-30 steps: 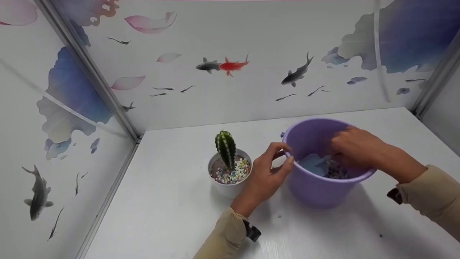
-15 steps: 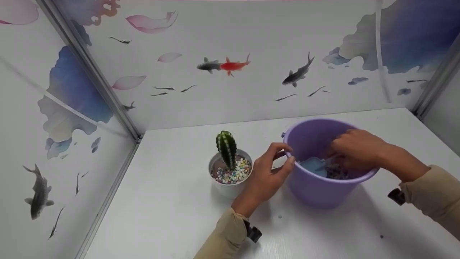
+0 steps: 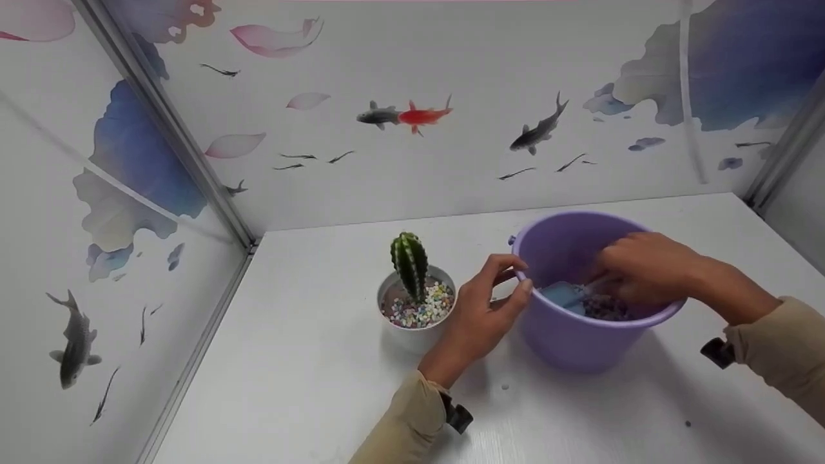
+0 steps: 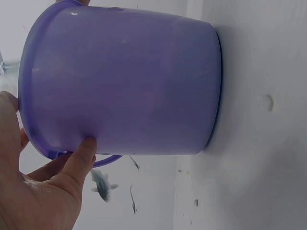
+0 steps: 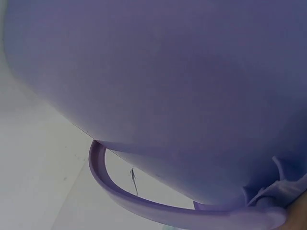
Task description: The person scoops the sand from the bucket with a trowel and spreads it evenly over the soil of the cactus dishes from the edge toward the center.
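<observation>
Scoop [image 3: 562,296] is lying low inside bucket [image 3: 567,345], blade pointing L among pebbles [image 3: 609,308]; near rim is hiding part of it. Can't tell if blade is carrying a load. R hand [image 3: 644,265] is reaching down in there, fingers curling round scoop's handle; fingertips aren't showing, so exact grip n/a. L hand [image 3: 480,312] is pinching bucket's L rim: thumb pressing outer wall, fingers at the lip, per L wrist cam. Bucket is standing upright on table [image 3: 290,361], bail [image 5: 139,202] showing on far side.

Risks IMO:
1) Tip/slide: L hand is holding only the rim, base looks unbraced. Hard digging w/ scoop could be shifting bucket.
2) Spill: scoop coming up tilted or clipping the rim would be dropping pebbles. FYI a loose pebble [image 3: 505,387] and a dark bit [image 3: 688,423] are lying on table, this side of bucket.
3) R forearm [image 3: 728,287] is passing over R rim; contact unclear. Leaning there could be tilting bucket.
4) Pot [image 3: 409,336] w/ cactus [image 3: 410,265] is sitting just L of L hand, overlapping in head view, touch unclear. Careless elbow/wrist move could be knocking it, scattering coloured stones [image 3: 422,314].

Wall [image 3: 387,187] w/ fish prints is standing behind, well clear.
</observation>
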Motion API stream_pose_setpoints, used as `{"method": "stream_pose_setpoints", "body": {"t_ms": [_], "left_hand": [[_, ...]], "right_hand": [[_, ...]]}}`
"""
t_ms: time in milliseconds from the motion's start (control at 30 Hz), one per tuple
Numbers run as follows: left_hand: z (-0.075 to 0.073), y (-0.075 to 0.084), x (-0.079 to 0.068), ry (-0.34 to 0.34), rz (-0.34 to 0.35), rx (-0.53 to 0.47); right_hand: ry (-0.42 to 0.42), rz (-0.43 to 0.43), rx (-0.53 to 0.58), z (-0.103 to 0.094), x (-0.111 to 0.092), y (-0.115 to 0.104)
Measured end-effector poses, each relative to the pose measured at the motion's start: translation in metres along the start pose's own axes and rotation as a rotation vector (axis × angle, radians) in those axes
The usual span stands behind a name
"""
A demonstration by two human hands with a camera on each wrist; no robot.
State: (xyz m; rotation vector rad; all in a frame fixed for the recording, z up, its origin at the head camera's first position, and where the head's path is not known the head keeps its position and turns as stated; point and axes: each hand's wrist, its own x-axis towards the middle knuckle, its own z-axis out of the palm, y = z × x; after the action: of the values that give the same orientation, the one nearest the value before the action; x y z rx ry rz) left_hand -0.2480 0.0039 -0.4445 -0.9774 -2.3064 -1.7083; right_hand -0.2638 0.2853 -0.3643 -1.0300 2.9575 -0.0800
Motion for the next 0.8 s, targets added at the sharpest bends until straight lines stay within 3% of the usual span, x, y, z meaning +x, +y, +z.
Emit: {"method": "stream_pose_setpoints", "body": {"t_ms": [800], "left_hand": [[0.003, 0.004, 0.001, 0.027, -0.041, -0.025]], "right_hand": [[-0.027, 0.040, 0.158, -0.011, -0.010, 0.001]]}}
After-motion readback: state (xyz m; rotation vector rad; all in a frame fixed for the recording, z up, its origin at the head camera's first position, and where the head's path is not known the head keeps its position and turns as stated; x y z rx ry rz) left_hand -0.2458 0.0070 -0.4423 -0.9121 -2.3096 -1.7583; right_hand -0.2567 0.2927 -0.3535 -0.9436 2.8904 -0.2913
